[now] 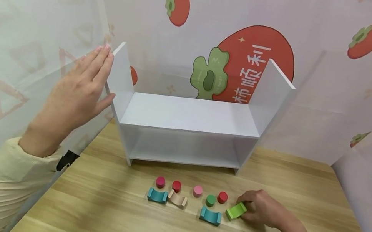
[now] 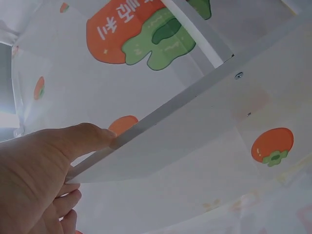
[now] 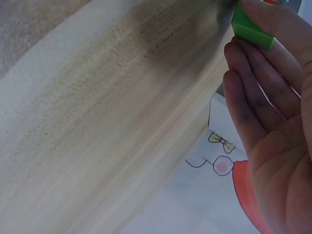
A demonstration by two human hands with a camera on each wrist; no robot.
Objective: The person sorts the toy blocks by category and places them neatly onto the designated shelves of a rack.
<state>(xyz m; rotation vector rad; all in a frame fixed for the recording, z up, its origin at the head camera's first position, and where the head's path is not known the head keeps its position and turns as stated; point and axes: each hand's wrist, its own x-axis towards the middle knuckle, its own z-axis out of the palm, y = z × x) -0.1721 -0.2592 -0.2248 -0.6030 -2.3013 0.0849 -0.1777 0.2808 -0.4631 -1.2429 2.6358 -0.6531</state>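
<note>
- My right hand point(image 1: 262, 212) pinches the green block point(image 1: 236, 210) at the near right of the table point(image 1: 91, 205), just right of the teal block point(image 1: 210, 215).
- My left hand point(image 1: 78, 95) lies flat, fingers straight, against the white shelf point(image 1: 189, 116)'s left panel.
- I'd steady the shelf and lift the block cleanly, clear of the red peg point(image 1: 222, 197).

You have five small cylinders on the table: one magenta point(image 1: 160, 182), two red point(image 1: 176, 186) point(image 1: 222, 197), one pink point(image 1: 198, 191), one green point(image 1: 210, 200). You have four arch blocks: two teal point(image 1: 157, 195) point(image 1: 210, 215), one beige point(image 1: 177, 199), one lime point(image 1: 236, 210). One white shelf point(image 1: 189, 116) with two tiers. Two hands in view, left point(image 1: 77, 95) and right point(image 1: 261, 210).
</note>
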